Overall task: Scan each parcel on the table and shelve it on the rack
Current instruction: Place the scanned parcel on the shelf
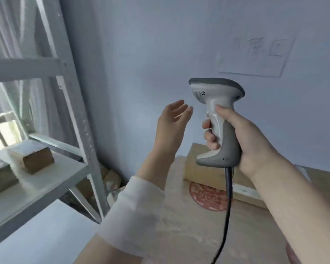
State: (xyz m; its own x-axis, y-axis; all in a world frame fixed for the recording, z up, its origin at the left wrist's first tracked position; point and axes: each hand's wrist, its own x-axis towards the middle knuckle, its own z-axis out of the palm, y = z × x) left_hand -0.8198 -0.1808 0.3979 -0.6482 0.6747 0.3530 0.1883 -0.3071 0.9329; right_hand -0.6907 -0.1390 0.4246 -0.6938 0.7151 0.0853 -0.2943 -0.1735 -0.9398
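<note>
The right hand (pixel 251 138) is gripping the handle of a barcode scanner (pixel 217 103), its fingers (pixel 210 138) wrapping round the front of the grip and the thumb lying high on the neck. The scanner is standing upright, with its window facing left toward the rack (pixel 71 103) rather than down at any parcel. The left hand (pixel 170 126) is hanging in the air just beside the scanner, fingers (pixel 179 107) straight and relaxed, holding nothing.

A cardboard parcel (pixel 204 176) is lying on the counter (pixel 189 235) against the wall, partly hidden behind the scanner's base. Two small cardboard boxes (pixel 36 157) are already sitting on the rack's shelf (pixel 36 187).

The step in hand appears to be scanning the next parcel. To do it well, the person would probably be tipping the scanner head down toward the parcel's label, though no label is showing from here, so the free left hand may need to turn the parcel first. The dark cable (pixel 228 197) is trailing across the counter and could drag against the parcel, so it is worth keeping clear.
</note>
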